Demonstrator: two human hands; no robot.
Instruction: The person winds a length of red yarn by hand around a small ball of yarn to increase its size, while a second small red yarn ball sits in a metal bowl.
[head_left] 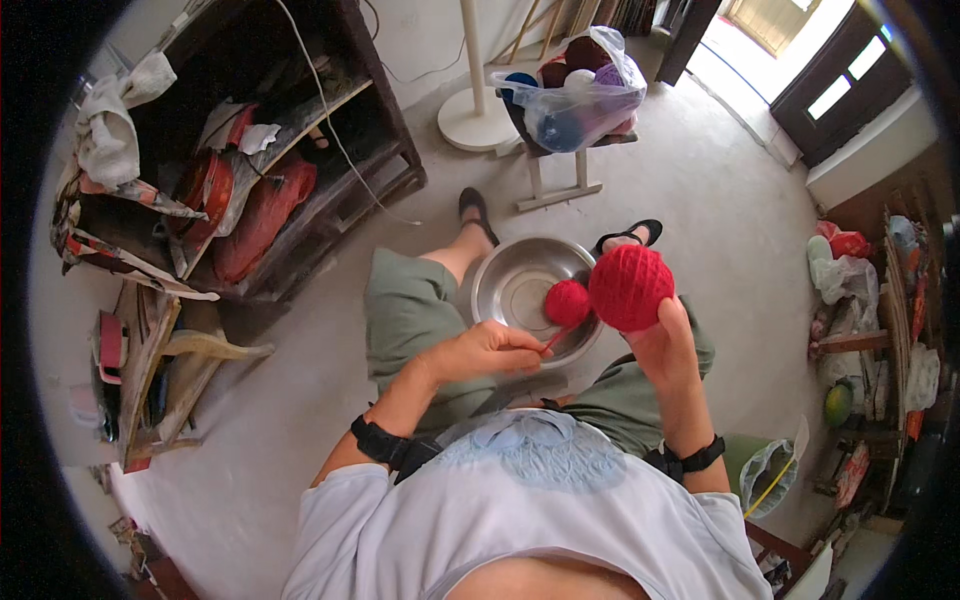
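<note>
In my right hand (665,345) rests a large red ball of yarn (630,288), held up over the right rim of a steel basin (488,290). My left hand (490,350) is closed, its fingertips pinching a red yarn strand (556,340) above the basin's near edge. A smaller red yarn ball (567,302) lies inside the basin, on its right side. The basin stands on the floor between my feet. The large ball hides part of the basin's right side and most of my right fingers.
A stool ahead bears a clear plastic bag (590,105) of coloured yarn balls. Beside it stands a white pole on a round base (475,120). A dark cabinet (390,170) fills the left. Cluttered shelves (858,342) and a lined green bin (745,460) are at the right.
</note>
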